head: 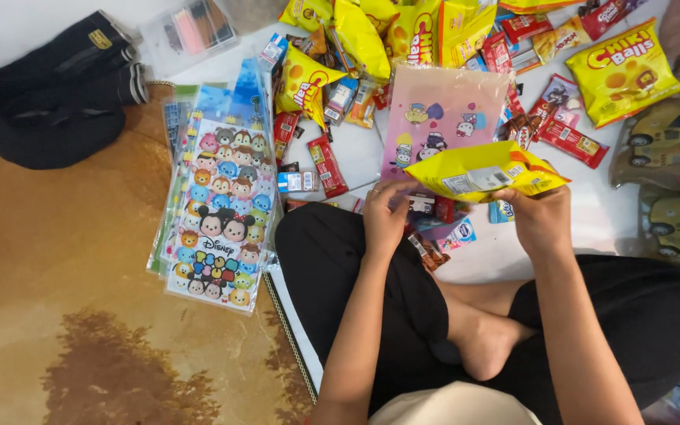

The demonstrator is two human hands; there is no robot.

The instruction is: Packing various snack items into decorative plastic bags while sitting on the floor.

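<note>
While seated cross-legged | left hand [385,216] fingers grip pink bag [440,118] | right hand [543,216] fingers clutch yellow snack packet [485,169]

The snack bag [485,171] is yellow, the gift bag [442,118] pink with small cartoon figures. The stacked bags [222,208] show rows of many-coloured cartoon faces; the rug [57,267] is tan with brown blotches.
</note>
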